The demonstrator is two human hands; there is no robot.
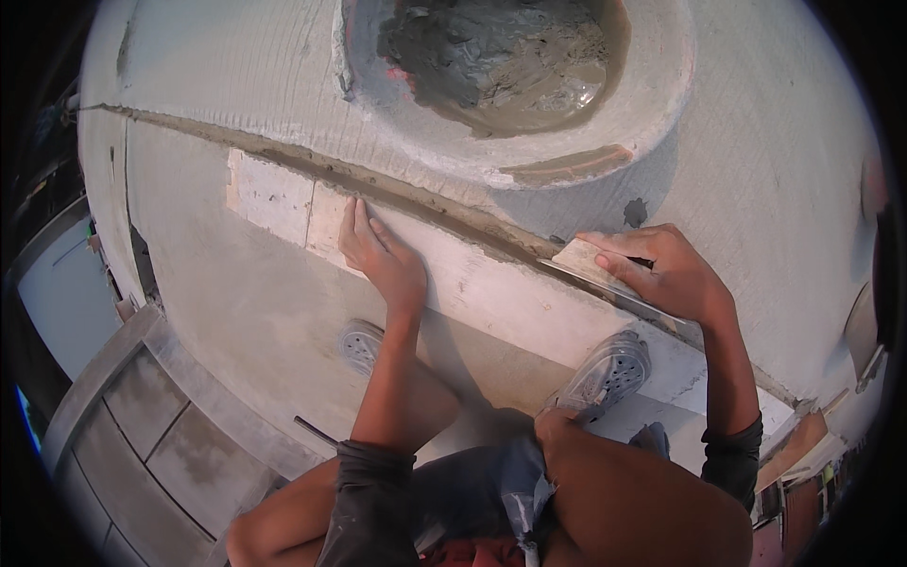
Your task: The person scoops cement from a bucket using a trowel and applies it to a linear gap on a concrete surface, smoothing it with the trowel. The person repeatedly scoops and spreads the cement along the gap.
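Note:
My left hand (378,252) lies with its fingers stretched out on a long pale board (463,274), close to a joint between two pieces of it. A narrow groove filled with wet grey mortar (444,217) runs along the board's far edge. Farther right, my right hand (666,272) grips a flat trowel (590,269) with a pale handle and a thin metal blade. The blade lies along the groove beside the board; part of it is hidden under my fingers. A large round basin (652,90) with wet grey mortar inside stands beyond the groove.
My shoes (609,369) are close to the board's near edge, one partly against it. Grey concrete (236,217) surrounds the board. Paved slabs with a raised border (213,392) lie at lower left. Stacked boards and debris (803,454) sit at lower right.

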